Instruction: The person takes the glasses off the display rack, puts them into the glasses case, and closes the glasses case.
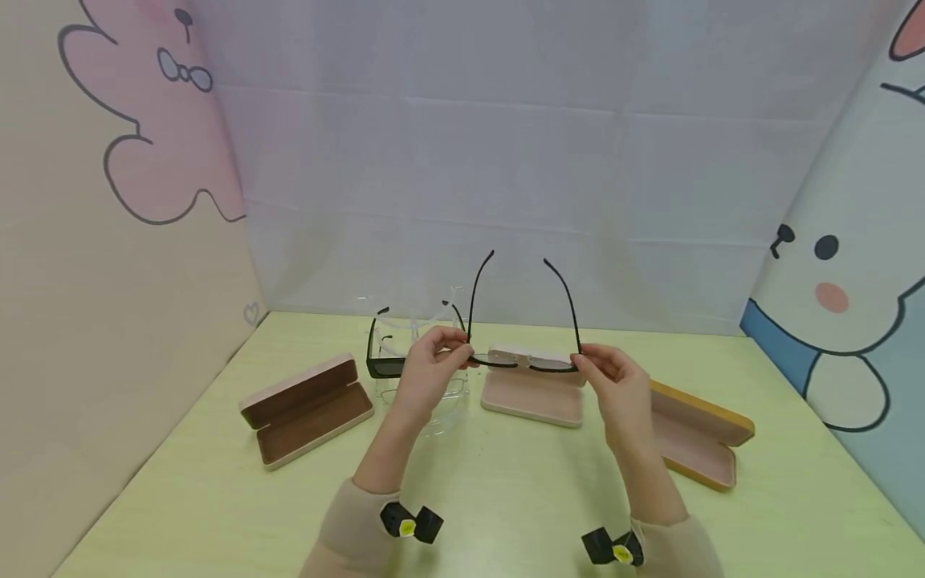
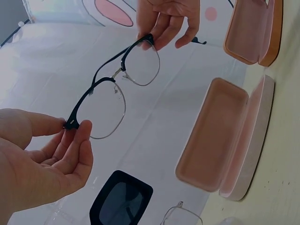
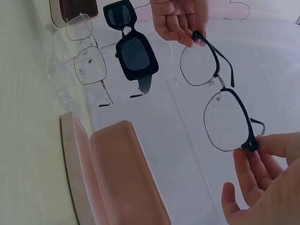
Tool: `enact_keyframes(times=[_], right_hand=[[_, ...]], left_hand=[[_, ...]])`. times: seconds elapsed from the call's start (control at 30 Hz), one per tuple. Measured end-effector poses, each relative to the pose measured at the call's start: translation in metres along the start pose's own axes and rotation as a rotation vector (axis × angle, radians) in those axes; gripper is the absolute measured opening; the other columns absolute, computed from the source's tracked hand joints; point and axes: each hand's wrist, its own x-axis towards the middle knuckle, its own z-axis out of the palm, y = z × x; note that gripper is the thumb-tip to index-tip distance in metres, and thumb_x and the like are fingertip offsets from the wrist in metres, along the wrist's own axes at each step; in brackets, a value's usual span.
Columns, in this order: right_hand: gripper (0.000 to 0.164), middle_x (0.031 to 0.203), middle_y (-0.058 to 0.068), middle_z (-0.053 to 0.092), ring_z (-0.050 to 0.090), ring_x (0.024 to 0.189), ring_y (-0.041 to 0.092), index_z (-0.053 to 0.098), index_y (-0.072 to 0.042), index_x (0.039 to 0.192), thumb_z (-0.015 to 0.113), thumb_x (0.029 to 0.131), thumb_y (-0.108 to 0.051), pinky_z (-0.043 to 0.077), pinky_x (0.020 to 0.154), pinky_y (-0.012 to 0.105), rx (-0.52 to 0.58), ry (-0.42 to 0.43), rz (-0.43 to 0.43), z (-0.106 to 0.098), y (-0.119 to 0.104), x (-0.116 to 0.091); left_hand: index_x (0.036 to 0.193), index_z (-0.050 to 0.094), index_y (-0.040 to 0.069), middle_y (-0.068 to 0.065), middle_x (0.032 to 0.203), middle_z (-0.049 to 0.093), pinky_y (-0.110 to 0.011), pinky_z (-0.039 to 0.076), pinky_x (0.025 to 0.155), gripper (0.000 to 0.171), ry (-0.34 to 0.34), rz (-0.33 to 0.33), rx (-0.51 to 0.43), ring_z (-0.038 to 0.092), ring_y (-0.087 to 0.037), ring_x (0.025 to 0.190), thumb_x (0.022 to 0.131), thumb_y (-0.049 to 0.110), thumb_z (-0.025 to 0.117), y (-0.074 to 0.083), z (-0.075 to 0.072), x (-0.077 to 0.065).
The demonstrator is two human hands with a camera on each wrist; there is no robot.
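Note:
Both hands hold up one pair of black half-rim eyeglasses [image 1: 552, 366] above the table, temples unfolded and pointing away. My left hand [image 1: 428, 371] pinches the left hinge corner of the frame between thumb and fingers. At the other corner, my right hand [image 1: 620, 389] grips the frame the same way. In the left wrist view the eyeglasses [image 2: 101, 83] show thin metal lower rims and clear lenses. Behind the left hand stands a clear display stand [image 1: 433, 421] bearing black sunglasses [image 1: 385, 367] and thin wire-rimmed eyeglasses [image 3: 90, 65].
An open pale pink glasses case [image 1: 531, 397] lies below the held eyeglasses. Another open case with a brown lining [image 1: 314, 425] is at the left, and an open mustard-yellow case [image 1: 701, 437] at the right. A white curtain [image 1: 433, 160] hangs behind the table [image 1: 499, 506].

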Motion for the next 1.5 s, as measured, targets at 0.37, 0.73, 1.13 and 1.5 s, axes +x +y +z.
enact_keyframes(times=[0.37, 0.73, 1.13, 1.5], right_hand=[[0.026, 0.08, -0.014, 0.066, 0.061, 0.079, 0.003, 0.061, 0.006, 0.106, 0.063, 0.085, -0.011, 0.047, 0.075, 0.014, -0.103, -0.008, -0.087, -0.002, 0.007, 0.0], [0.012, 0.087, 0.012, 0.068, 0.058, 0.077, 0.0, 0.069, -0.002, 0.094, 0.062, 0.085, -0.006, 0.042, 0.074, 0.017, -0.328, -0.06, -0.314, -0.006, 0.01, 0.002], [0.013, 0.093, 0.004, 0.066, 0.058, 0.088, 0.018, 0.067, -0.01, 0.098, 0.058, 0.088, -0.009, 0.045, 0.083, 0.043, -0.588, -0.231, -0.371, -0.013, 0.011, 0.001], [0.021, 0.098, 0.011, 0.064, 0.061, 0.083, 0.01, 0.065, -0.005, 0.103, 0.056, 0.091, -0.02, 0.049, 0.076, 0.021, -0.365, -0.275, -0.312, -0.019, 0.014, 0.006]], left_hand=[[0.103, 0.058, 0.0, -0.011, 0.089, 0.06, -0.034, 0.052, 0.076, 0.017, 0.014, 0.064, 0.077, 0.065, -0.014, 0.074, 0.086, 0.004, 0.059, -0.006, 0.0, 0.0], [0.103, 0.058, -0.004, -0.015, 0.09, 0.062, -0.022, 0.051, 0.068, 0.019, 0.018, 0.081, 0.128, 0.065, -0.022, 0.075, 0.085, 0.003, 0.06, 0.005, 0.002, -0.005], [0.1, 0.061, 0.001, -0.013, 0.086, 0.063, -0.026, 0.052, 0.066, 0.016, 0.042, 0.118, 0.158, 0.065, -0.015, 0.069, 0.085, 0.004, 0.061, -0.008, -0.002, -0.001], [0.1, 0.066, 0.005, -0.015, 0.094, 0.065, -0.028, 0.051, 0.071, 0.016, 0.007, 0.079, 0.175, 0.064, -0.018, 0.077, 0.085, 0.01, 0.063, -0.012, -0.002, 0.0]])
